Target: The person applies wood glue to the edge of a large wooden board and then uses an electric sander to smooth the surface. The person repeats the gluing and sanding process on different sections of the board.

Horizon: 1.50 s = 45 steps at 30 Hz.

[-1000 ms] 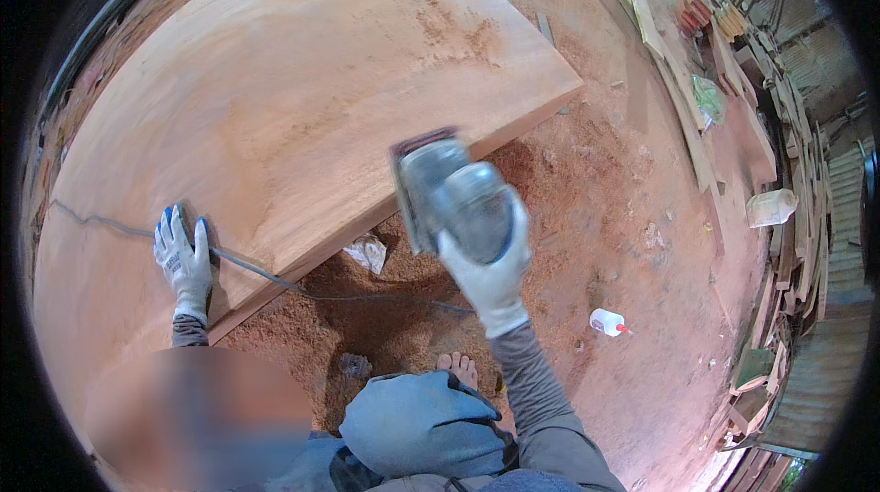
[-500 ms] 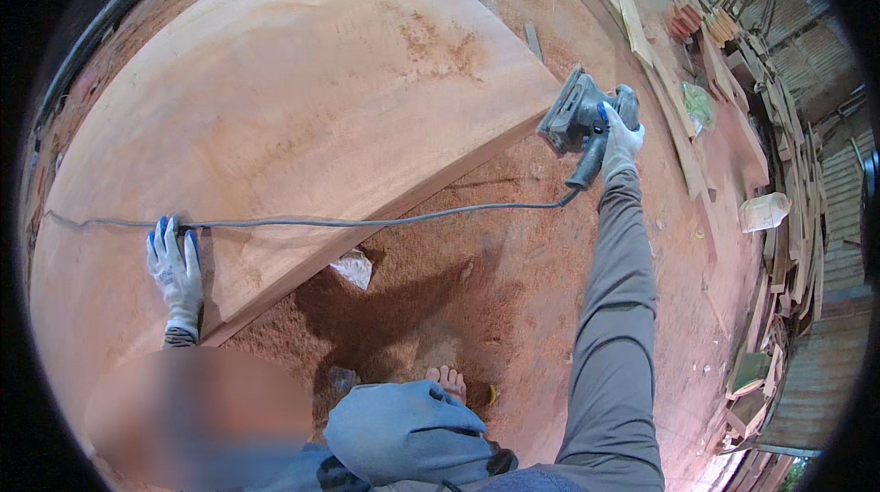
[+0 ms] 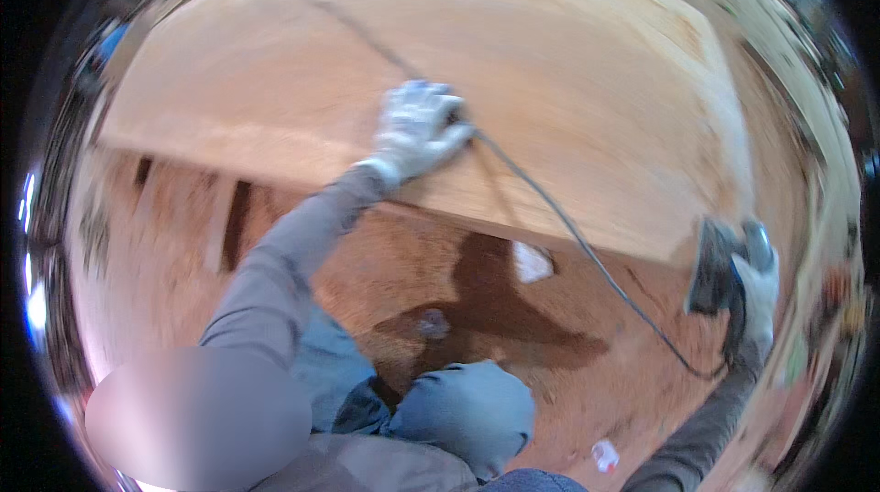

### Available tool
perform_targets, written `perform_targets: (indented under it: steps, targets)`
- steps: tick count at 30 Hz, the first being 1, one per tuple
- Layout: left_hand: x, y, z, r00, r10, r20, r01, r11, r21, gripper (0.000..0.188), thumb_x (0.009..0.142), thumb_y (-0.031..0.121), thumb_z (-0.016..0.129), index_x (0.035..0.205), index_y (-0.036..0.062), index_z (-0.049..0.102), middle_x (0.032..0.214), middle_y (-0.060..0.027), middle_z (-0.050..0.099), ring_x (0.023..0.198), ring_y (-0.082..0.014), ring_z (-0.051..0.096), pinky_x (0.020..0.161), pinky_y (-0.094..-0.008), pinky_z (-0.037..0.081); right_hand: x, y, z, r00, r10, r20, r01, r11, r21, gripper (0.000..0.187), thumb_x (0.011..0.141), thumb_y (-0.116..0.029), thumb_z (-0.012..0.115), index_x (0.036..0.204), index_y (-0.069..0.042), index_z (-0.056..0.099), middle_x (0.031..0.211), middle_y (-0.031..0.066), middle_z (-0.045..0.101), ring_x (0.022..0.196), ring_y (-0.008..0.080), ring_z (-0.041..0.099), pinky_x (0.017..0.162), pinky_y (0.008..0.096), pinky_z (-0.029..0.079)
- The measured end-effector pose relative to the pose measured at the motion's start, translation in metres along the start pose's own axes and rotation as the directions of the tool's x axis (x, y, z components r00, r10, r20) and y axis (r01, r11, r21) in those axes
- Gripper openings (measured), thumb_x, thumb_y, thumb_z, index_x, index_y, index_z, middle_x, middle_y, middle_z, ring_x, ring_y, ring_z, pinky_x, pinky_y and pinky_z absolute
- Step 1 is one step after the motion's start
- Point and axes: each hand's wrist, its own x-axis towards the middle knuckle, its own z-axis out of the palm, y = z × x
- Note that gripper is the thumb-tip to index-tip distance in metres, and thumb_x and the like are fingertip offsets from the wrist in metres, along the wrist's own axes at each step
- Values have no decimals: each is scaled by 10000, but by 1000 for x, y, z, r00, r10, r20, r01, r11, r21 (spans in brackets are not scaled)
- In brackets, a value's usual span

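A broad, reddish-brown wooden slab (image 3: 550,125) lies in front of me, its straight edge nearest my legs. Over its surface, my left hand (image 3: 417,130), in a white glove with blue fingertips, has its fingers curled round a dark power cord (image 3: 541,194). At the slab's right corner is a dark grey electric sander (image 3: 715,267), its flat pad side facing the wood. My gloved right hand (image 3: 759,295) grips the sander's handle. The cord sags from the sander to my left hand and runs on across the slab. Motion blurs both hands somewhat.
Reddish sawdust (image 3: 367,263) covers the ground between my legs and the slab. A crumpled white scrap (image 3: 532,262) lies below the slab's edge, with a clear plastic piece (image 3: 433,323) nearer my knees. Timber supports (image 3: 225,224) show under the slab at left.
The view has swung left. My left hand, earlier resting with fingers extended beside the cord, is now curled round it. My right hand still holds the sander at the slab's corner.
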Motion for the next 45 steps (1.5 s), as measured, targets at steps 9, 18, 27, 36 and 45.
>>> perform_targets:
  steps: [9, 18, 27, 36, 45]
  targets:
    - [-23, 2, 22, 986, 39, -161, -59, 991, -122, 408, 890, 502, 684, 734, 127, 723, 927, -95, 680, 984, -319, 631, 911, -500, 476, -23, -17, 80, 910, -254, 328, 369, 855, -363, 860, 758, -51, 866, 1517, -4, 465, 1443, 147, 577, 1368, 256, 528, 1189, 424, 389]
    - [-115, -80, -40, 953, 138, -270, -185, 970, -157, 333, 880, 453, 713, 752, 146, 684, 869, -68, 650, 902, -315, 646, 908, -486, 484, -108, -130, 269, 712, -384, 587, 603, 764, -231, 858, 724, -98, 905, 1476, -7, 504, 1377, 162, 621, 1313, 244, 569, 1147, 409, 425]
    - [-255, -189, -84, 400, -755, -519, 678, 625, -387, 253, 944, 274, 742, 1103, 91, 670, 1215, -114, 636, 1215, -308, 566, 1071, -472, 440, -152, -234, 486, 480, -489, 728, 749, 660, -50, 750, 727, -177, 912, 1362, -20, 545, 1130, 204, 756, 1091, 334, 745, 953, 436, 564]
    - [-234, -175, -86, 6, -960, -281, 388, 261, -884, 492, 997, 311, 730, 1341, 16, 539, 1152, -108, 605, 925, -187, 612, 805, -342, 546, -161, -291, 624, 374, -590, 716, 866, 497, -43, 805, 711, -373, 909, 1356, -56, 544, 1119, 223, 756, 1082, 419, 726, 904, 493, 570]
    - [-260, -141, -111, 424, -809, 406, 253, -325, -911, 479, 1096, 363, 586, 1506, 119, 551, 1151, -77, 741, 828, -113, 691, 741, -312, 612, -94, -219, 467, 622, -476, 621, 680, 723, -127, 879, 691, -245, 936, 1440, -27, 532, 1217, 195, 748, 1159, 312, 724, 1008, 427, 551]
